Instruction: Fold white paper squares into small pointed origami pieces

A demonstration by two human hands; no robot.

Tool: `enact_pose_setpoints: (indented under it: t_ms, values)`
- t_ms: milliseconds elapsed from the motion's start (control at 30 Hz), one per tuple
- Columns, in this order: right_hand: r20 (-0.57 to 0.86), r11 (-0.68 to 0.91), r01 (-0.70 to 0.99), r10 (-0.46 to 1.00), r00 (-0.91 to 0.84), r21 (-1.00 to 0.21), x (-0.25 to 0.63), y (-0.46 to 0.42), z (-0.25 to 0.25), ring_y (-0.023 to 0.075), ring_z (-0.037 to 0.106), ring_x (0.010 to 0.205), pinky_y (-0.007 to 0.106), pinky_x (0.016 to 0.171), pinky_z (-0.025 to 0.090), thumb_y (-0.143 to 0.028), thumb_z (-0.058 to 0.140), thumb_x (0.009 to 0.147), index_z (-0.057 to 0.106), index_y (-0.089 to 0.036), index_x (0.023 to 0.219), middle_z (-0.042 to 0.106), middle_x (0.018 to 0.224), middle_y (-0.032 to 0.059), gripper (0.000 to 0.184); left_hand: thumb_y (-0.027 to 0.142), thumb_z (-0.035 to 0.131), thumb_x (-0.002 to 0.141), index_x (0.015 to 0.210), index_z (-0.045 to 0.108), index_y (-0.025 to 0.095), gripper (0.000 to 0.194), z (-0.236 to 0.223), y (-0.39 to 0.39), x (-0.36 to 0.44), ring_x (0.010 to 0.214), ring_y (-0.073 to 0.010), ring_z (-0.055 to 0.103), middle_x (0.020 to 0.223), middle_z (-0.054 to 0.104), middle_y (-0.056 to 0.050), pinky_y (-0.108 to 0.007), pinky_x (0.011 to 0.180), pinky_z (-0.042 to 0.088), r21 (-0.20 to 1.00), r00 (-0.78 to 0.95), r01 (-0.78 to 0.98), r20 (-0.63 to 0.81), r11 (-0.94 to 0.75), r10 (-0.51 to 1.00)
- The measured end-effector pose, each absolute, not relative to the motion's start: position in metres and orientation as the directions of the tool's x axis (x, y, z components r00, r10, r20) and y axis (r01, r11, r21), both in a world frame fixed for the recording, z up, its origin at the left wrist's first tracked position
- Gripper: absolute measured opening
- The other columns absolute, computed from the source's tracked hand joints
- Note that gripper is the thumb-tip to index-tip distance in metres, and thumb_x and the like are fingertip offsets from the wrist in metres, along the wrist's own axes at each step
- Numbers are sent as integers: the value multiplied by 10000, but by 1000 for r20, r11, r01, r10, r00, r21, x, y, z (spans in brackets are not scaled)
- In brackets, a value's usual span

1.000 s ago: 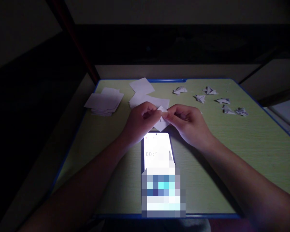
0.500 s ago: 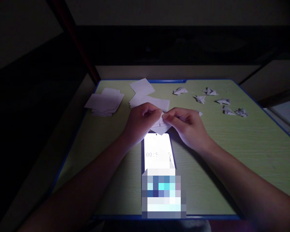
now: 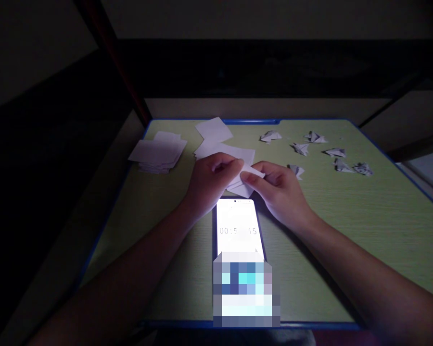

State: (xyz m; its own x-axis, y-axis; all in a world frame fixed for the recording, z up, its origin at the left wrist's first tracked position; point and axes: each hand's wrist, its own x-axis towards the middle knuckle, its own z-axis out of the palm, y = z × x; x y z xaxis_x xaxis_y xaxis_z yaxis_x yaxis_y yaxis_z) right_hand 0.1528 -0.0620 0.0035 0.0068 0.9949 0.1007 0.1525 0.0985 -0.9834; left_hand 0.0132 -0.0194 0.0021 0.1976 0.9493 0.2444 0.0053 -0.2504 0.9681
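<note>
A small white paper piece (image 3: 246,179), partly folded, is pinched between both hands above the green table (image 3: 364,216). My left hand (image 3: 209,180) grips its left side with curled fingers. My right hand (image 3: 277,190) pinches its right side with thumb and fingertips. Just below the hands lies a lit phone (image 3: 238,226) showing a timer, screen up.
Flat white paper squares lie in a stack (image 3: 157,154) at the far left and loosely (image 3: 216,137) behind my hands. Several folded paper figures (image 3: 334,154) are spread over the far right. The room around the blue-edged table is dark.
Both hands have shifted slightly while working the paper; the fold has moved down and the right fingers have turned. A folded figure right of my right hand is now uncovered.
</note>
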Motion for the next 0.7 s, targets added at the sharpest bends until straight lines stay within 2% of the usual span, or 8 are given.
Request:
enact_pose_setpoints:
  t_ms: [333, 700]
  values:
    - [124, 128, 102, 991, -48, -987, 155, -63, 4, 88, 432, 478, 240, 456, 292, -233, 642, 763, 543, -177, 629, 514, 525, -47, 176, 255, 634, 686, 605, 579, 147, 145, 3, -22, 13, 500, -61, 438, 515, 512, 52, -184, 464, 354, 971, 276, 11, 227, -239, 934]
    - [145, 147, 64, 989, -32, -987, 154, -63, 5, 72, 400, 441, 221, 420, 264, -231, 630, 764, 519, -181, 579, 492, 490, -58, 221, 259, 614, 720, 597, 559, 155, 171, 4, -23, 13, 449, -52, 397, 477, 460, 63, -188, 414, 307, 979, 324, -8, 193, -202, 926]
